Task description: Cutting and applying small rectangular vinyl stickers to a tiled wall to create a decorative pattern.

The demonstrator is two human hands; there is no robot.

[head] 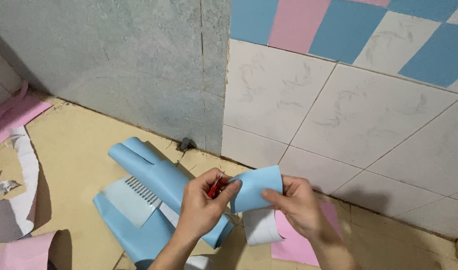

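The blue sheet [255, 189] hangs between the two hands, held up off the floor and in front of the tiled wall [339, 115]. The left hand [201, 207] pinches the sheet's left edge, thumb and forefinger closed on it, and the same hand also grips a small red-handled tool [214, 186], probably a cutter, whose tip points up just beside those fingers [232, 188]. The right hand [299, 205] pinches the sheet's lower right corner; its fingers are closed on the edge, and a white backing layer [260, 226] curls down below them, partly peeled away from the blue.

The sheet's long side runs left to right, from one set of fingers to the other, with its upper edge free and slightly curled. The tool lies left of the sheet, touching or almost touching its edge; I cannot tell which. Both hands sit equally close to the sheet, one at each end.

Below the fingers, on the floor [74, 155], lie a larger roll of blue sheet [154, 175] and a flat pink sheet [299, 245].
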